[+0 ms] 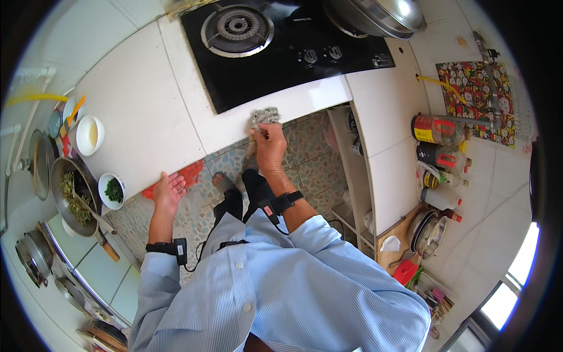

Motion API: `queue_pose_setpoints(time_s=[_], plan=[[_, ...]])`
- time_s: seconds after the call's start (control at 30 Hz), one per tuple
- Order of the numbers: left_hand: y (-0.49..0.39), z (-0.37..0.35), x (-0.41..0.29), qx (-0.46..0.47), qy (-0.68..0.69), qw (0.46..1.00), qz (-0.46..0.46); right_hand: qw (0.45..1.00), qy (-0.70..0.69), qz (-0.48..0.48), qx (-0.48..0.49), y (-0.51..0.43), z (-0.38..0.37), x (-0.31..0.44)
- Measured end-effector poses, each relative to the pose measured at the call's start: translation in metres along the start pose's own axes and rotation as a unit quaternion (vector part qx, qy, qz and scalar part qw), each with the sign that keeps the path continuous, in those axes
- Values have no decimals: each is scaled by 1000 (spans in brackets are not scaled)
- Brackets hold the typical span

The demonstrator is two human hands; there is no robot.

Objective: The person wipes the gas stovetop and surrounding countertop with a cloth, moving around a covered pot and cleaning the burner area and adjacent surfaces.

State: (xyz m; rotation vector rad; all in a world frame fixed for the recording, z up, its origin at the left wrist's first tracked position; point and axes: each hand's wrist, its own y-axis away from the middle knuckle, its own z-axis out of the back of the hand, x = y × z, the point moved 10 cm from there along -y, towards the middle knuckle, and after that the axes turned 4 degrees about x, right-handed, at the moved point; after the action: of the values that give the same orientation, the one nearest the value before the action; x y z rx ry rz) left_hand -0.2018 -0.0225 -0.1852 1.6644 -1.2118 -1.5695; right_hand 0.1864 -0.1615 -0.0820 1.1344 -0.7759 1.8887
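My right hand [270, 147] grips a crumpled grey cloth [266, 115], which rests on the front edge of the white tiled countertop [308, 97]. Part of the cloth hangs down below that edge. Just behind it lies the black glass gas cooktop [272, 61], with an exposed burner [238, 25] on its left and two control knobs [323, 54] near the front. My left hand [169, 191] is empty, palm turned up and fingers apart, close to the counter's edge. A red plastic bag [191, 172] shows beneath the counter beside it.
At left stand a bowl of chopped greens [113, 191], a bowl of pale liquid [90, 135] and a wok of cooked food [66, 211], its handle jutting out. A lidded metal pan [378, 17] covers the right burner. Several bottles [440, 154] line the right wall.
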Motion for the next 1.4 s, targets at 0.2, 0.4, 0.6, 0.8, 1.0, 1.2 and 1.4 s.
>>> queue_pose_setpoints(time_s=[0.2,0.4,0.6,0.8,1.0,1.2,1.4], plan=[[3,2,-1,8,-2,1000,16,987,11,-39,-155,-79,106,-81],[10,-4,-8,6,-4,1000,24,948,-116,-89,-282,-158,191,-157],[12,-9,-10,47,-28,998,26,922,91,-204,-317,-128,186,-151],[11,-14,-13,85,-62,994,15,951,128,-155,-235,-64,95,-88],[5,-13,-11,125,-91,988,28,981,168,-94,-34,27,-38,17],[1,-14,-10,125,-78,989,23,982,146,88,83,94,-130,98],[3,-15,-11,129,-79,988,41,964,245,3,105,49,-70,64]])
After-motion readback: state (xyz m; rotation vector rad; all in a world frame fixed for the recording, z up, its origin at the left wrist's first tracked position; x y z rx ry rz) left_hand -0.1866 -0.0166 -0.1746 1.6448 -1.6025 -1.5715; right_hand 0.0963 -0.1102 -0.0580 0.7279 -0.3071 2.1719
